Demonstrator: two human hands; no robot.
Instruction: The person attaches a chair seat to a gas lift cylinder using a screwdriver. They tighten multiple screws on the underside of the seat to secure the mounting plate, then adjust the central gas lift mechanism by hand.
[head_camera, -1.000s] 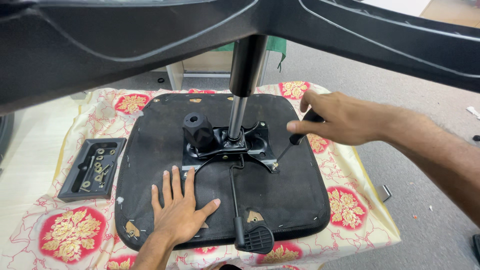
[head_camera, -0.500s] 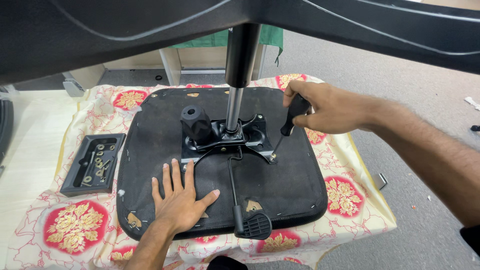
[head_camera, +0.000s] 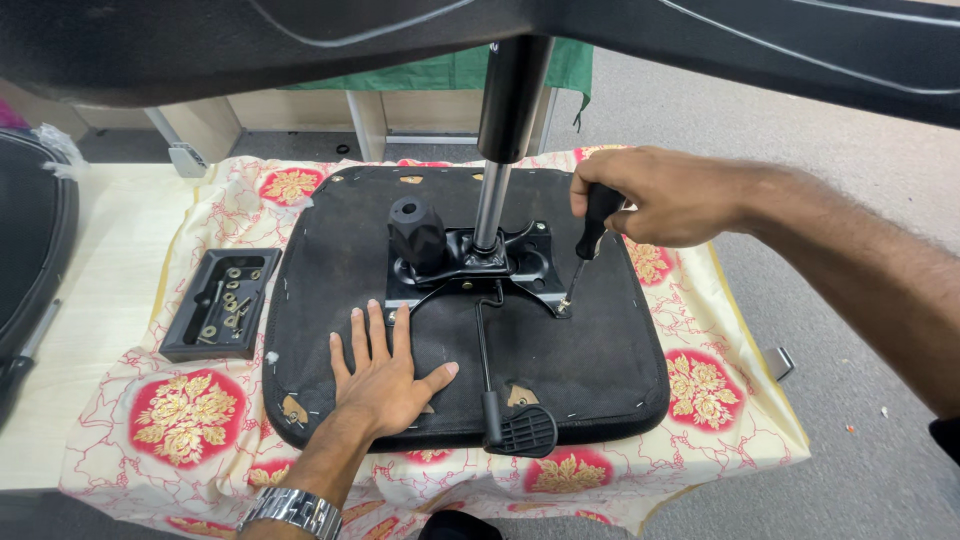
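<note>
- The left hand (head_camera: 385, 375) lies flat, fingers spread, on the black seat underside (head_camera: 600, 370) at lower centre, gripping nothing.
- The right hand (head_camera: 660, 195), at upper right, is closed around a black-handled screwdriver (head_camera: 585, 255), its tip at the metal mechanism plate (head_camera: 530, 270).
- A black tray of screws (head_camera: 220, 300) sits at left on the floral cloth (head_camera: 180, 410) covering the worktop (head_camera: 90, 300).
</note>
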